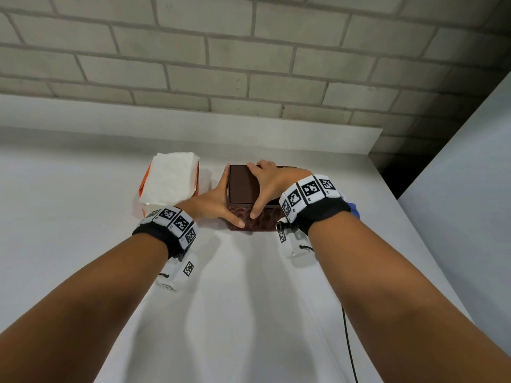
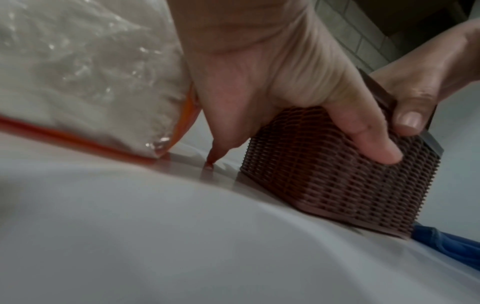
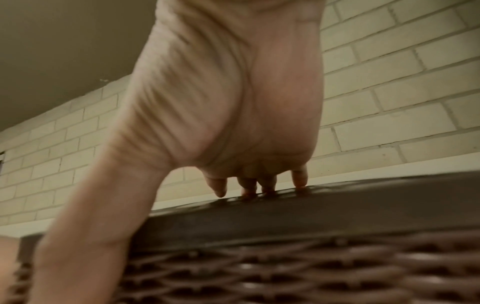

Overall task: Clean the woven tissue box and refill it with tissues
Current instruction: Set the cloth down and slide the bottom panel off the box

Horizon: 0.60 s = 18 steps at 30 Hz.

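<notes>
Gripping woven tissue box (image 1: 254, 217) on white table (image 1: 249, 299): left hand (image 1: 213, 205) curled round its side; right hand (image 1: 269, 183) fingers spread on lid (image 1: 243, 183); risk: uneven lift jams lid, box skids into tissue pack (image 1: 170, 181).

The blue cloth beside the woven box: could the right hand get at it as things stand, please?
Probably yes, once freed. The right hand grips the lid of the woven box; the blue cloth lies just right of the box, with nothing visible between.
</notes>
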{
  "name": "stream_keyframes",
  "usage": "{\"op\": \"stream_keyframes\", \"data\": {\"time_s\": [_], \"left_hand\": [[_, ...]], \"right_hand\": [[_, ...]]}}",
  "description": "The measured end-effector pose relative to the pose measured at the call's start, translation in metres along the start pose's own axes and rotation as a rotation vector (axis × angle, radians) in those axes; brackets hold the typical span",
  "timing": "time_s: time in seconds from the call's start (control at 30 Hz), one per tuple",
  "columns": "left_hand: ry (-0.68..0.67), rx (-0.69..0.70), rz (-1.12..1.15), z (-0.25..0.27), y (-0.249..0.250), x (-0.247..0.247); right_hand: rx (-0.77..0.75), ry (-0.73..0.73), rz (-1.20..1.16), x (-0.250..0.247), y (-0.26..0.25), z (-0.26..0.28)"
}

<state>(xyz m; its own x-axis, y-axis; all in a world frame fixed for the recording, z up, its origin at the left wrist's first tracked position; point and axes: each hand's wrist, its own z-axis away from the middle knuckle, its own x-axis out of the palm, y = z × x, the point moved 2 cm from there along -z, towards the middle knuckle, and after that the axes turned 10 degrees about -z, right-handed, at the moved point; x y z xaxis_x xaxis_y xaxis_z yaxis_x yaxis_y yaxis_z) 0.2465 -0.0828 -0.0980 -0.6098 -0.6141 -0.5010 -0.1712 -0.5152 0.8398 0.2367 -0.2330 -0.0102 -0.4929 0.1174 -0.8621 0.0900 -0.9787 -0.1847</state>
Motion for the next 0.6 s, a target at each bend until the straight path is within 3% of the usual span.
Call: {"op": "stream_keyframes", "data": {"time_s": [0.23,0.6], "left_hand": [[0.005,0.085,0.136,-0.0011,0.0027,-0.0024],[0.014,0.07,0.038,-0.0051,0.0005,-0.0046]], "right_hand": [[0.022,-0.032,0.064,-0.0041,-0.0018,-0.0032],[-0.019,-0.016,0.058,-0.006,-0.0043,-0.0061]]}}
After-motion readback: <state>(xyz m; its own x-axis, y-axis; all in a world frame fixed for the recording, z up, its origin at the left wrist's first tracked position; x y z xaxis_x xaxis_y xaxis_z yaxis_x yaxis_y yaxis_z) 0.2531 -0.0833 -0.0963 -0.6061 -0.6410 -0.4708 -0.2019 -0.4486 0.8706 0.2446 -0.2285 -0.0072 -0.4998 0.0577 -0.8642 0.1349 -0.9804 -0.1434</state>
